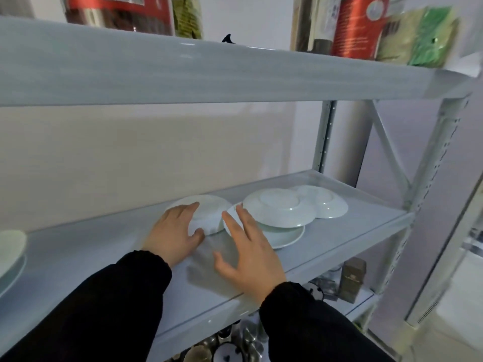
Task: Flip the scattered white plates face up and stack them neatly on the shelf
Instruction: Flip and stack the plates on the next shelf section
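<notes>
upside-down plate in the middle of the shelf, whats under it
Another white plate lies under the upside-down plate, seemingly face up; only its front rim shows. Its middle, and anything that might rest in it, is covered.

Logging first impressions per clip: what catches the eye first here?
Two hands in black sleeves on the middle shelf: the left hand rests on a face-down white plate, the right hand is spread open beside it. To the right, an upside-down plate lies across a face-up plate.
</notes>
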`<state>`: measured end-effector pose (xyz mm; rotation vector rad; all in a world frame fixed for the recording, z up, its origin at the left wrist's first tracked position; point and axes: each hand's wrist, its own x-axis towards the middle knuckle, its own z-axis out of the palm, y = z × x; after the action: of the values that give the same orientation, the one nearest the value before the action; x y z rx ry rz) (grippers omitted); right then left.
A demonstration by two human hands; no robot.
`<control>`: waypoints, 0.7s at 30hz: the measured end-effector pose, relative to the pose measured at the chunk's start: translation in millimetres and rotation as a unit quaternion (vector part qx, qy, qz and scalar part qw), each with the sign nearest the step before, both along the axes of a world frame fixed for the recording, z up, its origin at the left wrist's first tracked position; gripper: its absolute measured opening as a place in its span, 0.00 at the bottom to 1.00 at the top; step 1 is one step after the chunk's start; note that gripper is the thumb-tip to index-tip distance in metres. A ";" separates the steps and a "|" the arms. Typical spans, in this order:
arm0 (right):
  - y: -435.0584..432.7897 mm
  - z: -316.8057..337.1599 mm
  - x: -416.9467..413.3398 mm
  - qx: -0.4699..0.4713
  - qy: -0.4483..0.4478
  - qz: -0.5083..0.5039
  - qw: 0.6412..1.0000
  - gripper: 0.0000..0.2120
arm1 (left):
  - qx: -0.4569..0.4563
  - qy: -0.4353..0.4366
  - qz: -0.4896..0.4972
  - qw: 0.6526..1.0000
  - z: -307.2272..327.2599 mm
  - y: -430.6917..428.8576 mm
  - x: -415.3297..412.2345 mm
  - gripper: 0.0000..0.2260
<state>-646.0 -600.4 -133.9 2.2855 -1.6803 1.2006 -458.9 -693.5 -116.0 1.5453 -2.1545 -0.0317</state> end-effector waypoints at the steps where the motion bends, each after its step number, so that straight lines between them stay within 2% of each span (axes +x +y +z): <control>1: -0.5 -0.6 -0.4 0.000 0.004 0.000 1.000 0.35 | 0.004 -0.010 0.000 1.000 -2.2 -3.6 0.3 0.35; 5: -3.0 -2.2 0.7 0.021 0.015 0.003 1.000 0.36 | 0.026 -0.047 0.003 0.999 -10.0 -13.1 3.0 0.40; 10: -2.0 0.4 1.3 0.056 0.017 0.008 0.998 0.36 | 0.037 -0.045 0.002 0.998 -12.1 -15.7 3.7 0.36; 21: 0.7 3.8 -1.0 0.083 0.019 0.016 0.996 0.36 | 0.069 -0.045 0.006 0.997 -15.5 -13.2 6.6 0.34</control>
<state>-646.9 -599.7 -130.1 2.4221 -1.8003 1.0524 -452.3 -706.7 -131.5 1.6653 -2.2552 -0.1119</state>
